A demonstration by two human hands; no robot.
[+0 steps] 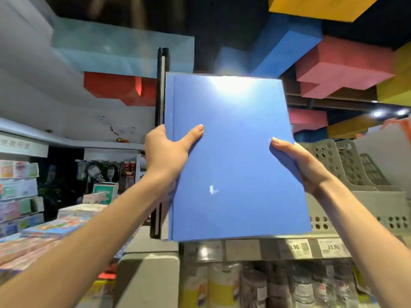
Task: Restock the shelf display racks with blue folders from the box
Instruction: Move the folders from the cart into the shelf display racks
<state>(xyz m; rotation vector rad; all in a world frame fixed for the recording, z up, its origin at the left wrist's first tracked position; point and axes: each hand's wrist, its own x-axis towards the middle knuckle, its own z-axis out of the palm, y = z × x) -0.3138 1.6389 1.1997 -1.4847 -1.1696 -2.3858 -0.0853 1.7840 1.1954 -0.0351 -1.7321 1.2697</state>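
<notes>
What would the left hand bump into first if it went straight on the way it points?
Probably the black upright post right above the left hand, which grips the blue folder; depth is hard to judge.

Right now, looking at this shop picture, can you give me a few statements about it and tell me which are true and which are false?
1. The left hand and the right hand both hold the blue folder. True.
2. Grey perforated racks stand on the shelf to the folder's right. True.
3. The folder sits inside one of the racks. False: it is held up in the air, beside them.
4. The price labels hang above the racks. False: they sit on the shelf edge below them.
</notes>
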